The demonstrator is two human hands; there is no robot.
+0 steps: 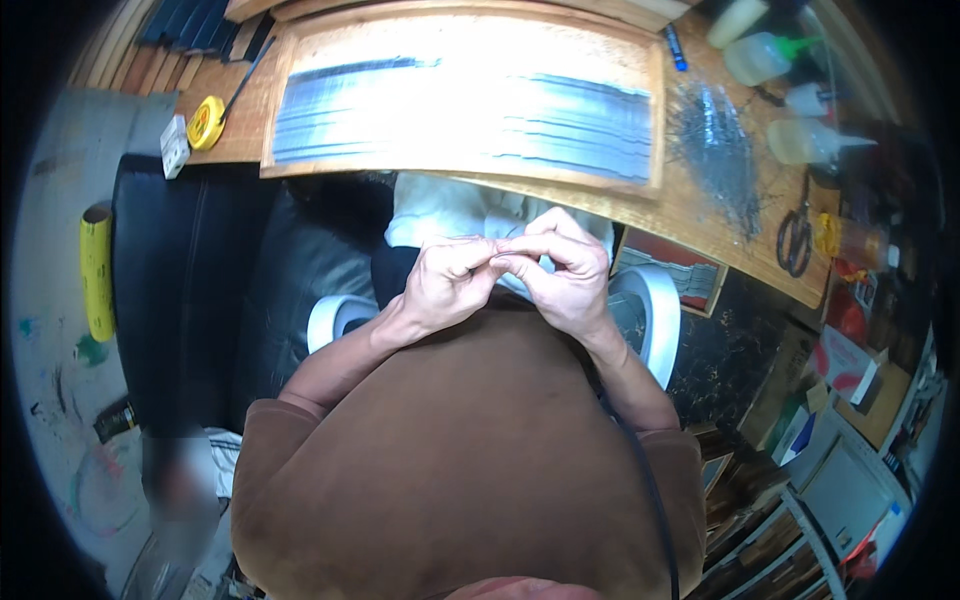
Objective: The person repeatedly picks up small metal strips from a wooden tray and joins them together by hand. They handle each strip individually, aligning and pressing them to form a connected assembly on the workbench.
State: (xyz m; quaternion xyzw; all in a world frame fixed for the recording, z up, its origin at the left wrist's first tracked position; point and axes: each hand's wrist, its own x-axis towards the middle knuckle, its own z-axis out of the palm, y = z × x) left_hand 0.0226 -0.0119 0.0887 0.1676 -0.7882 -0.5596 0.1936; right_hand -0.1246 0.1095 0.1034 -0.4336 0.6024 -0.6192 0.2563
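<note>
My left hand [446, 284] and my right hand [566, 276] meet in front of my chest, fingertips touching. Both are closed in a pinch, thumbs against bent index fingers. What they hold is too thin to name; only a fine dark line shows by the fingertips. Beyond them, a light cloth [427, 208] hangs over my lap. Above it, on the table, lies a shallow wooden-framed tray [655, 130] with rows of thin grey-blue strands, its middle washed out by bright light. A loose heap of fine dark strands [722, 150] lies just right of the tray.
Scissors [796, 240] and squeeze bottles [760, 60] stand along the wooden table's [690, 212] right side. A yellow tape measure [206, 123] and a small white box [175, 147] sit at its left corner. A black sofa [190, 300] is at left; white chair arms [657, 325] flank me.
</note>
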